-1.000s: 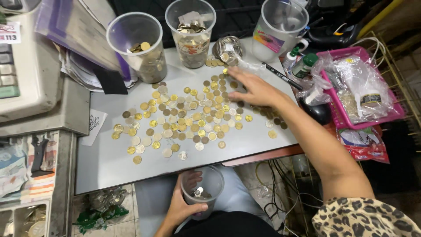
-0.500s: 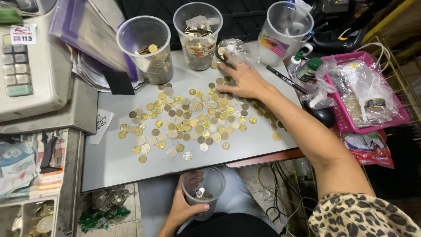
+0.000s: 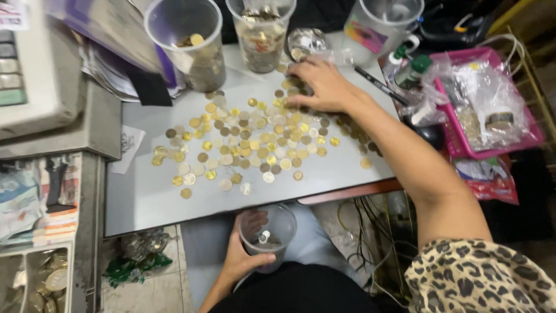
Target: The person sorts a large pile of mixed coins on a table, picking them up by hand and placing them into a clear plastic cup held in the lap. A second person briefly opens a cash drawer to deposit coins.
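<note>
Landmark: the spread of coins [image 3: 255, 142] in the middle of the grey table [image 3: 145, 200] — every place below is told from it.
Till: a cash register [image 3: 29, 75] sits well left of the coins, at the frame's left edge.
Back cups: beyond the coins stand three clear cups — one with a few coins [image 3: 188, 43], one nearly full [image 3: 260, 35], and one toward the right with a coloured label [image 3: 379, 26].
Left hand: the left hand [image 3: 243, 261] is below the table's near edge, nearer than the coins; its fingers are clamped round a clear plastic cup [image 3: 267, 235] with a few coins at its bottom. It is held as it was a second ago.
Right hand: the right hand [image 3: 318, 84] lies palm down on the far right part of the coins, fingers spread and curled onto them. A second ago it lay lower, at the heap's right edge; now it is just beside the crumpled plastic bag [image 3: 304, 43].
Tray: a pink tray [image 3: 463, 145] of bagged items lies right of the coins.
</note>
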